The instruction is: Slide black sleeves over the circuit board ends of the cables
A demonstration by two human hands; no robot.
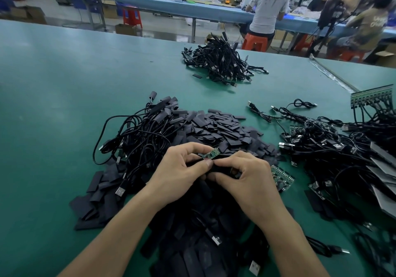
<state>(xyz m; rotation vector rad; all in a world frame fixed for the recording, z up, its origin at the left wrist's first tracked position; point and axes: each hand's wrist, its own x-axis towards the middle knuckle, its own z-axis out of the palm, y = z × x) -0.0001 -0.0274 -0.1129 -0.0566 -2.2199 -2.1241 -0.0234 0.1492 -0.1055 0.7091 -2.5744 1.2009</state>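
Left hand (182, 169) is pinching a small green circuit board (211, 154) between curled thumb and fingers, just above the heap of flat black sleeves (216, 126). Right hand (248, 178) is gripping one black tubular sleeve (222, 168), fingers curled round it, holding it just beside the board's near end. Unsleeved black cables (334, 146) are lying tangled at the right on the green table (53, 105).
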